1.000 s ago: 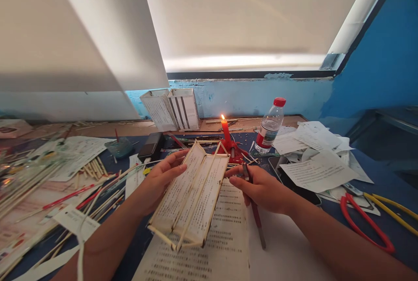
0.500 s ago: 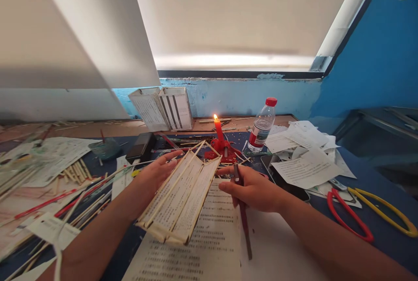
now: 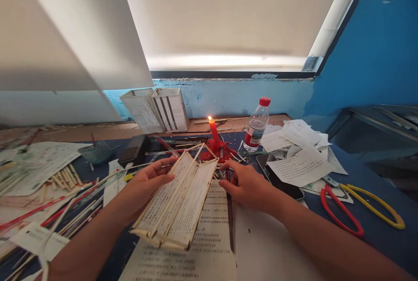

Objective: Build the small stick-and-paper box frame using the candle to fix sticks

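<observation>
My left hand [image 3: 146,187] grips a long box-like model of thin wooden sticks and printed paper [image 3: 183,194] by its left side, thumb on the near face and some fingers hidden behind. The model is tilted, its far end near the red candle base. My right hand [image 3: 246,185] is beside the model's right edge, thumb and index finger apart. Below and behind those fingers a dark slim tool [image 3: 231,224] lies along the printed sheet [image 3: 212,237]; its upper part is partly covered by the hand.
A lit red candle [image 3: 214,132] stands just beyond the model. Nearby are a water bottle [image 3: 257,125], a phone [image 3: 281,178], paper scraps [image 3: 300,165] and red-and-yellow-handled scissors [image 3: 341,215]. Loose sticks [image 3: 67,175] and a white cable [image 3: 62,218] lie left. Two paper boxes [image 3: 170,110] stand behind.
The dark tool has left my right hand's grasp and lies lower on the sheet; thumb and index have spread. My left thumb has come onto the model's face. The view has shifted slightly right.
</observation>
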Demonstrator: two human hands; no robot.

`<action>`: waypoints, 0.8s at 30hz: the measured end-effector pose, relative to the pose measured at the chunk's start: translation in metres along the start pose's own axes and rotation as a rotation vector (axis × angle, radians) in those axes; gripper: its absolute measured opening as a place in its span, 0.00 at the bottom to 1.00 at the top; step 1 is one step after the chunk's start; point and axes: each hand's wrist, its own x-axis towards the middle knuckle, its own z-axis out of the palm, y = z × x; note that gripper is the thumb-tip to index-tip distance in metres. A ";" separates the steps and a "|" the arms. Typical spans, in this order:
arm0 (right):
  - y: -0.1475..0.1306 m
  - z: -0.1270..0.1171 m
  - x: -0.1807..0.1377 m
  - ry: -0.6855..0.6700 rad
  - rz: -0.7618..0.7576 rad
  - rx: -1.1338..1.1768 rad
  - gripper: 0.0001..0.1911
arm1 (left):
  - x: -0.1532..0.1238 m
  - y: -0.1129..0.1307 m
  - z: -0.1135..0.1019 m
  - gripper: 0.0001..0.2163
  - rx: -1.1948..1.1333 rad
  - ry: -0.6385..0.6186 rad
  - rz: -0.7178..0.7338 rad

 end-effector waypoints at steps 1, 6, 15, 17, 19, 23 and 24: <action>0.001 0.001 0.000 0.005 -0.014 -0.025 0.12 | 0.000 0.000 0.000 0.31 -0.003 0.001 -0.005; 0.003 0.002 -0.001 0.009 -0.080 -0.043 0.09 | 0.001 -0.002 -0.002 0.29 -0.011 0.030 0.009; 0.042 -0.059 0.020 0.425 -0.010 -0.093 0.13 | 0.006 -0.003 -0.004 0.29 0.002 -0.003 0.059; 0.051 -0.066 0.024 0.400 0.000 -0.168 0.12 | 0.007 -0.003 -0.005 0.30 -0.004 -0.004 0.049; 0.055 -0.065 0.026 0.327 -0.014 -0.209 0.10 | 0.006 -0.003 -0.004 0.31 -0.007 0.005 0.038; 0.054 -0.053 0.026 0.163 -0.065 -0.234 0.09 | 0.001 -0.001 -0.002 0.30 -0.001 0.004 0.024; 0.053 -0.050 0.025 0.129 -0.075 -0.239 0.10 | 0.000 0.000 -0.002 0.30 0.001 -0.001 0.027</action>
